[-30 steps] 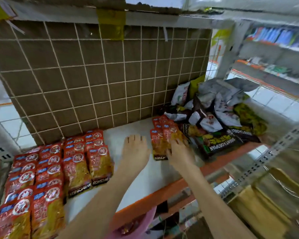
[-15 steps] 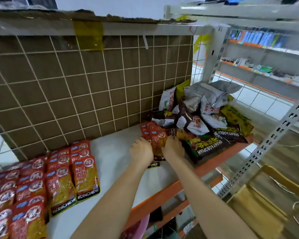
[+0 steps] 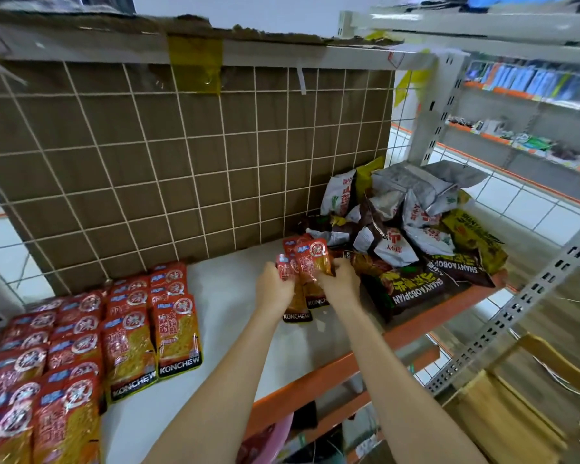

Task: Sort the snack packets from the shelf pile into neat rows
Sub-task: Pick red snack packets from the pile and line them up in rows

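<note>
Red-and-yellow snack packets (image 3: 307, 272), small bunch, centre frame, above the white shelf (image 3: 228, 296): gripped from both sides, left hand (image 3: 273, 289) and right hand (image 3: 337, 286), fingers curled round them. Sorted rows (image 3: 91, 346), lower left. Mixed pile (image 3: 412, 229), right of centre, against the wire grid (image 3: 181, 155).

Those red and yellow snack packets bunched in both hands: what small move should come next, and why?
Probably carry the bunch of red and yellow KONCHEW packets leftward to the neat rows of matching packets. The left hand and right hand both grip it, beside the jumbled pile of silver and dark bags, and bare white shelf lies beside the rows.
</note>
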`<state>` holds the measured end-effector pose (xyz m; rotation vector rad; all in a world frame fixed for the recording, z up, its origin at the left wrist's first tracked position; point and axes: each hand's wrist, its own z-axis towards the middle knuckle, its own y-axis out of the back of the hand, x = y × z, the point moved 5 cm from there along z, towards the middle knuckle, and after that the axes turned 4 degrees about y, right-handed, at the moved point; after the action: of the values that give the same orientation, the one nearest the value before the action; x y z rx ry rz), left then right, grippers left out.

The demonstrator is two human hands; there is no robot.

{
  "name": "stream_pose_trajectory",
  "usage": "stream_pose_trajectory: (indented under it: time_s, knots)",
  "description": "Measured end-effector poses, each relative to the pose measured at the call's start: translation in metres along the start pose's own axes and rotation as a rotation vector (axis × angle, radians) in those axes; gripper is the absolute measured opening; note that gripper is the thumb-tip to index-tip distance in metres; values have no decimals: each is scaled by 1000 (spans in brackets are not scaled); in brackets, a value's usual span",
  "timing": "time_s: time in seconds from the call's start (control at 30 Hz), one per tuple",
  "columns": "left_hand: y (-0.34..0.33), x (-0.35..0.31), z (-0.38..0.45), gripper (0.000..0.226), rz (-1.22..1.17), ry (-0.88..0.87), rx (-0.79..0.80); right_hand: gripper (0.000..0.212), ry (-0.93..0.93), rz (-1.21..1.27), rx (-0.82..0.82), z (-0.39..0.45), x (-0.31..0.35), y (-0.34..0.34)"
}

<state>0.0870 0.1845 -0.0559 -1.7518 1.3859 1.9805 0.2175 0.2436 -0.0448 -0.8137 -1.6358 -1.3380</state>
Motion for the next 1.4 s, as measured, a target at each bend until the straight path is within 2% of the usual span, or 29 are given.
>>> stream_pose_trajectory:
  time_s: [0.13,0.3,0.43,0.57,0.63,0.73,0.87,1.03,1.13,1.23,1.3,1.4]
  knots:
    - [38,8,-13,34,-115,70,-50,25,76,75,47,-18,11,-10]
    - [112,47,-42,32,-183,53,-194,21,56,239,211,-53,22,-61]
    - [171,107,-74,55,-119,240,-313,20,29,285,415,-88,30,-114]
    - [197,140,-95,36,-84,295,-343,20,62,173,498,-113,26,-158]
    - [198,140,-97,40,8,291,-340,19,123,76,494,-120,26,-168]
    - [194,131,-98,58,144,244,-373,18,265,-85,454,-125,33,-169]
    - [188,131,-95,64,306,204,-404,17,397,-205,434,-130,38,-168]
    - [179,128,-98,60,471,155,-383,18,382,-205,447,-134,36,-173]
    - [177,132,-102,51,592,29,-355,17,363,-168,460,-134,35,-176]
    - [175,139,-106,61,755,-28,-253,16,343,-140,471,-134,34,-178]
    - [178,142,-108,65,812,-60,-262,17,345,-131,465,-137,34,-179]
    - [177,133,-112,63,759,-56,-197,36,429,-190,433,-143,37,-174]
